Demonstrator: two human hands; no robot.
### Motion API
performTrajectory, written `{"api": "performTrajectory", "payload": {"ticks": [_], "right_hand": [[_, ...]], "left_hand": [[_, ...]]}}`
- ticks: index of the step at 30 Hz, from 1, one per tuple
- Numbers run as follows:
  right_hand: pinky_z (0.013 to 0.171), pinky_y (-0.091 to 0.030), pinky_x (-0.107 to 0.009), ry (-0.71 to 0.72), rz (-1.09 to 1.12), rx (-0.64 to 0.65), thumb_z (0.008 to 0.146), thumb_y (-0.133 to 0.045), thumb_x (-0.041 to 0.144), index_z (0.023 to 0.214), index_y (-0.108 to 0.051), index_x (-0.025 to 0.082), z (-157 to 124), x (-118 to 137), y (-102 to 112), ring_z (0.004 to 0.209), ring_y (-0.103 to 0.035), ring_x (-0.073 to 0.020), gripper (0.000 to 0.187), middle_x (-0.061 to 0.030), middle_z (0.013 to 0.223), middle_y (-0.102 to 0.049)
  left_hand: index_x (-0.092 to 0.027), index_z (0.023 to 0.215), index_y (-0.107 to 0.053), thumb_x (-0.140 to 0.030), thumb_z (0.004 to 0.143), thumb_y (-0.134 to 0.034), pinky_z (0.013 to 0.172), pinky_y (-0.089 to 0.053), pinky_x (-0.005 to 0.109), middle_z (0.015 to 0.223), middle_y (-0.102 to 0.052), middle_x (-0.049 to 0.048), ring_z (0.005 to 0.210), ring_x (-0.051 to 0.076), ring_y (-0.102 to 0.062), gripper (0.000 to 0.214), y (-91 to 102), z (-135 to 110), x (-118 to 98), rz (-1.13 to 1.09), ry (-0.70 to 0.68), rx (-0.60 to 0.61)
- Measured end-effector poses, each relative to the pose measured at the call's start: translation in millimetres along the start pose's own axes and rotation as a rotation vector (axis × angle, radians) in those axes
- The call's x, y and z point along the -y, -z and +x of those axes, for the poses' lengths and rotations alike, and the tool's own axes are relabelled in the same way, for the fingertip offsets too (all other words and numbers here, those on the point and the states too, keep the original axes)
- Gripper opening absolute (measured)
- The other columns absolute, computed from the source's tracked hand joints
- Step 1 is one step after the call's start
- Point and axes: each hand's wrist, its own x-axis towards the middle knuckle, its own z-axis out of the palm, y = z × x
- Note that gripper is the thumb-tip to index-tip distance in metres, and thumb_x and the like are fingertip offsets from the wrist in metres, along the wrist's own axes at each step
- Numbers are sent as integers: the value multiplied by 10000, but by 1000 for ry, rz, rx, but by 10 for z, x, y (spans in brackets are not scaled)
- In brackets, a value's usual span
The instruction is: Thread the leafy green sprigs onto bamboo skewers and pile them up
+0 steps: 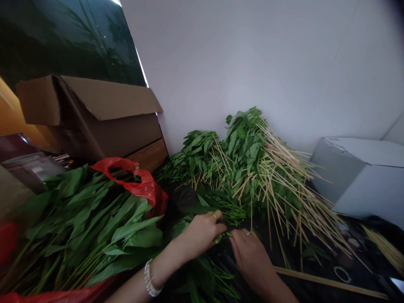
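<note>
Stems (222,236) held right of the red bag (157,197)
They are pinched by the left hand (205,230) and right hand (251,251); each grip is best kept soft, so nothing gets squashed.

Leafy stems (126,227) lay in a bag (159,198) along the counter's (186,195) left edge, a carton (116,130) behind them. Bundled greens (246,147) lined the back edge, sticks (280,153) to their right; a box (372,181) apparently stood at the back-right corner.
</note>
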Motion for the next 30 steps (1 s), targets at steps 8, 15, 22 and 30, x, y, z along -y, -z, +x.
{"api": "performTrajectory", "payload": {"ticks": [8,15,22,30], "right_hand": [[699,-299,-342,-5,-13,29,945,-331,100,759,-471,232,-11,54,-7,673,-511,-212,268,-13,693,-561],[697,-331,-331,-21,145,-15,979,-268,138,787,-467,223,31,64,27,699,-509,-203,289,-19,729,-560],[664,-385,-293,-82,330,-54,997,-307,195,892,-522,219,28,-35,54,715,-550,-182,240,-12,760,-602],[643,-369,-304,44,128,-92,1017,-322,260,754,-529,209,0,-44,-32,670,-527,-185,338,-13,688,-576]], "left_hand": [[-184,836,-604,-274,826,-648,699,-462,285,868,-646,37,841,211,-597,100,20,41,-58,48,-91,64],[-188,683,-533,-127,779,-503,698,-424,245,732,-580,5,729,155,-549,117,-123,107,-39,-375,53,-64],[-186,659,-468,-169,822,-344,601,-396,224,600,-457,-30,603,125,-459,206,-22,162,336,-990,423,-409],[-203,945,-596,-410,898,-562,734,-433,244,880,-662,7,823,175,-609,215,21,36,23,-648,192,-70]]}}
